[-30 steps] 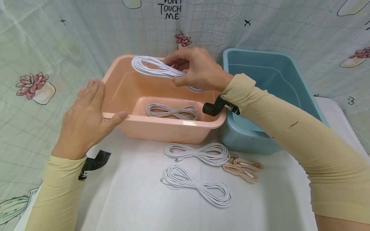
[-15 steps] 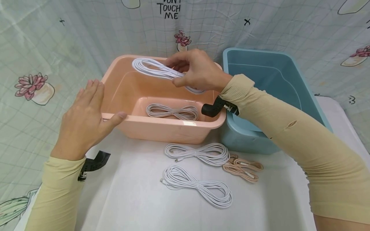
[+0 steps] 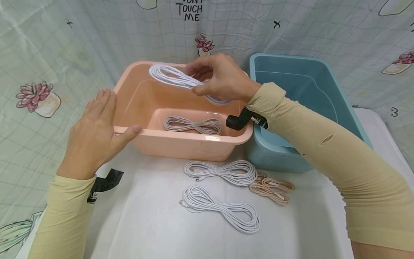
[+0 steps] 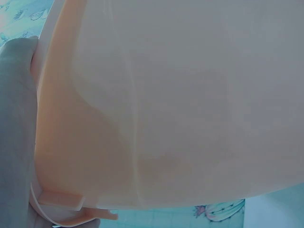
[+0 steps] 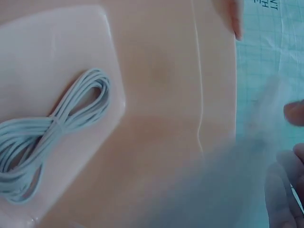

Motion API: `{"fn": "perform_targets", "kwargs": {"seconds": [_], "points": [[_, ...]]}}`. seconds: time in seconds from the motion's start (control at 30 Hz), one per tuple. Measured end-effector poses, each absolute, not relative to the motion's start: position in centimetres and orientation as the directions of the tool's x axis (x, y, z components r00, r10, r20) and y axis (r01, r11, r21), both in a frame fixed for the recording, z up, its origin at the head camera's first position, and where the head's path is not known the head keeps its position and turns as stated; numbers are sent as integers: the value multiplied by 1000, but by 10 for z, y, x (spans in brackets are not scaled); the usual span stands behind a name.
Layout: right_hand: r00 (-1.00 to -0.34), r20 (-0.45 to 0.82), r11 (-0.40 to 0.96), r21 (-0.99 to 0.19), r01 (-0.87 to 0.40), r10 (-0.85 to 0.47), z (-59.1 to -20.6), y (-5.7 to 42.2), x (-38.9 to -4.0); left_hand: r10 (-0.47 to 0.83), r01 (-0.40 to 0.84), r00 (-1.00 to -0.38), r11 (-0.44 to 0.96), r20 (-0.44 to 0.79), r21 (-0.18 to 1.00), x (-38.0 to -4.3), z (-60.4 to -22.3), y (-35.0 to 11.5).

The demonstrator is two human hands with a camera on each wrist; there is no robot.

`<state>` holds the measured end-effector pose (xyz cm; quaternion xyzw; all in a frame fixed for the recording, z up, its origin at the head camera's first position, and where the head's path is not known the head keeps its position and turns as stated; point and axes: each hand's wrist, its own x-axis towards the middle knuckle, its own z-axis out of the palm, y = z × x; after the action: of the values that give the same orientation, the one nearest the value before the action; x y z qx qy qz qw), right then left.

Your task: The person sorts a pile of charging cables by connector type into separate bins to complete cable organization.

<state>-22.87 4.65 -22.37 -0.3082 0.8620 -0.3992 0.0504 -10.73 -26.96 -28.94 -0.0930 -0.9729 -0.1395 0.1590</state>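
Observation:
My right hand [image 3: 223, 77] pinches a coiled white cable [image 3: 171, 76] between thumb and fingers, over the peach tub [image 3: 191, 138]. The coil's loop sticks out to the left of the fingers. Beneath it, another white cable bundle [image 3: 192, 126] lies on the tub's floor, a figure-eight also visible in the right wrist view. With straight fingers, my left hand [image 3: 93, 133] rests on the tub's left front corner, thumb over the front rim. In the left wrist view that hand lies along the tub wall [image 4: 166, 118].
A blue tub [image 3: 291, 77] stands against the peach one on the right, partly behind the right forearm. Before the tubs, two white cable coils [image 3: 223, 172] and a peach-coloured cable [image 3: 271, 189] lie on the white table [image 3: 155, 223]. A patterned cloth [image 3: 233, 21] hangs behind.
Very little differs. The held coil's left end has shifted slightly to the right, while the left hand stays on the tub's corner.

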Motion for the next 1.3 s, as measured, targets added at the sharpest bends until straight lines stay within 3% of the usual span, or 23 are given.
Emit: {"fn": "perform_targets", "kwargs": {"seconds": [1.3], "points": [[-757, 279, 388, -724, -570, -591, -203, 52, -205, 147, 233, -931, 943, 333, 236, -104, -289, -269]]}}
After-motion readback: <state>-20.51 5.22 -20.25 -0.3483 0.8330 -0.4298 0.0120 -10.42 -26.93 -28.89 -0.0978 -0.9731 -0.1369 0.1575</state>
